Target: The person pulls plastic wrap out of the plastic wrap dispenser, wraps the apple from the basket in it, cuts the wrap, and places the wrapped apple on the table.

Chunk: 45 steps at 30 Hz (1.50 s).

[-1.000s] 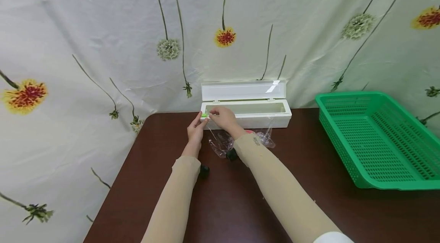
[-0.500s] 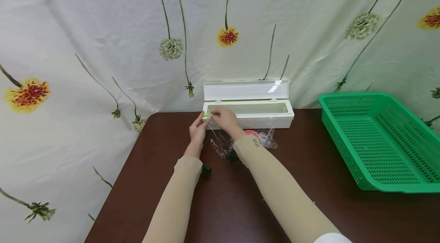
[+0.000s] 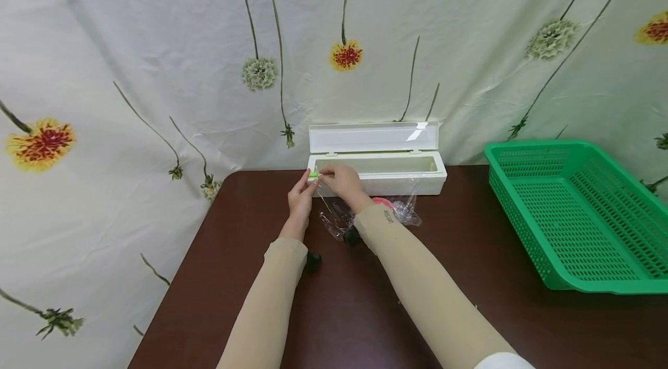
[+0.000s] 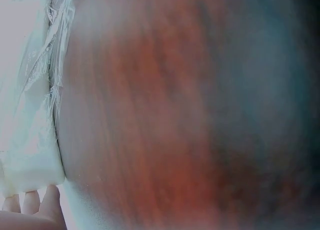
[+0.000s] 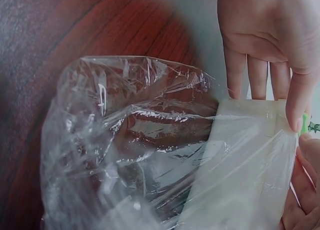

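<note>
A long white plastic wrap dispenser box [image 3: 399, 185] lies at the back of the table with its lid [image 3: 370, 138] raised. Around its left end, my left hand [image 3: 300, 199] grips the box; in the right wrist view the fingers lie along the end face and the thumb presses the near corner. A small green slider [image 3: 312, 174] sits at that corner, and my right hand [image 3: 341, 180] pinches at it, its fingertips partly hidden. Clear plastic wrap [image 5: 145, 145] drapes over the front of the box onto the table, crumpled. The left wrist view is mostly blurred.
A green plastic basket [image 3: 553, 276] stands at the right of the dark brown table [image 3: 360, 311]. Something pinkish red [image 3: 383, 202] shows among the film in front of the box. Behind the table hangs a flowered curtain [image 3: 209, 21].
The head view has shifted slightly. Both hands stay at the left end of the box, with no visible change in their hold.
</note>
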Each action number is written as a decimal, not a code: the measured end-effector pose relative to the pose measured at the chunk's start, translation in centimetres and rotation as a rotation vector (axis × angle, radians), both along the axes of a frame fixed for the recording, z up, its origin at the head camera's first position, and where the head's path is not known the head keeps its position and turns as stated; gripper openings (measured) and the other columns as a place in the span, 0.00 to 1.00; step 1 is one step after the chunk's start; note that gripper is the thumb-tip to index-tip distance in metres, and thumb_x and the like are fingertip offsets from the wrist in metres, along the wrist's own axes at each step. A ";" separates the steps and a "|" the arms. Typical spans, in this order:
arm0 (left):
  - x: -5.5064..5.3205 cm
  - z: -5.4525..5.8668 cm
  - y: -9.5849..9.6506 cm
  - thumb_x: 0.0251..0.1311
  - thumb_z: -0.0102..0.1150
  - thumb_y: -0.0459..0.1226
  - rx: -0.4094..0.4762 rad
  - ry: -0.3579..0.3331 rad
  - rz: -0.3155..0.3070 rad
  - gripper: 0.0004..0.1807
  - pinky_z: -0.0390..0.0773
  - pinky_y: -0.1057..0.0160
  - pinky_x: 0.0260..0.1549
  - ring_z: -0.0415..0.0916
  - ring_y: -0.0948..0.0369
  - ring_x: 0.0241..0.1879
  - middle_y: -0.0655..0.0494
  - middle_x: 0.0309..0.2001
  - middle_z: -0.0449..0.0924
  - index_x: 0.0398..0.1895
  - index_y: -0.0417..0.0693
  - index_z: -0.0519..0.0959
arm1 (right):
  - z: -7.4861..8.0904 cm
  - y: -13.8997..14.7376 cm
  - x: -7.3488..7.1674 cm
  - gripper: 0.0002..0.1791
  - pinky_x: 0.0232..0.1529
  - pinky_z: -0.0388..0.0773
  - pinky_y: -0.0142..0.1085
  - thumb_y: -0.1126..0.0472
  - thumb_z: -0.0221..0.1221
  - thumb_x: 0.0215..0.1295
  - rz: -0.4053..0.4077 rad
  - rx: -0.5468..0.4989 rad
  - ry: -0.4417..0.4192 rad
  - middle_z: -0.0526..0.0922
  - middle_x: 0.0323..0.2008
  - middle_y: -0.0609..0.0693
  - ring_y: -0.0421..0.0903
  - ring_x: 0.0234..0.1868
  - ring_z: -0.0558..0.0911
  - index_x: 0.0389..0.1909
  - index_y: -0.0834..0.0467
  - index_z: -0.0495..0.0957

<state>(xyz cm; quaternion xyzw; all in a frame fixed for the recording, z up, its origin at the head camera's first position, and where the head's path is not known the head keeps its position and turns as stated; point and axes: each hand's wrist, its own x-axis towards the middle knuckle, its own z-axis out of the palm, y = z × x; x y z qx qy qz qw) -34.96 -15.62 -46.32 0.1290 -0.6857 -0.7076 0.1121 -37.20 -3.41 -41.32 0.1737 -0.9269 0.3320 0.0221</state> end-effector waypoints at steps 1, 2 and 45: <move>0.0 0.0 0.0 0.62 0.59 0.38 -0.006 0.001 0.001 0.25 0.64 0.60 0.60 0.62 0.57 0.63 0.48 0.65 0.66 0.64 0.53 0.70 | 0.0 0.0 0.0 0.17 0.54 0.71 0.39 0.53 0.56 0.66 -0.002 0.000 0.002 0.81 0.50 0.49 0.48 0.52 0.78 0.52 0.55 0.80; 0.0 0.0 0.0 0.62 0.59 0.38 -0.009 0.003 0.002 0.25 0.64 0.60 0.60 0.62 0.57 0.63 0.48 0.64 0.66 0.63 0.53 0.71 | -0.1 0.0 -0.1 0.16 0.54 0.71 0.39 0.53 0.56 0.66 -0.003 -0.001 0.003 0.82 0.49 0.49 0.48 0.52 0.78 0.51 0.54 0.80; 0.0 0.6 1.0 0.58 0.60 0.37 -0.043 -0.012 0.146 0.19 0.67 0.63 0.57 0.65 0.59 0.62 0.54 0.60 0.72 0.55 0.51 0.79 | -0.1 -0.8 -0.7 0.15 0.51 0.73 0.39 0.52 0.54 0.69 -0.005 0.155 0.026 0.82 0.47 0.49 0.47 0.49 0.79 0.49 0.55 0.80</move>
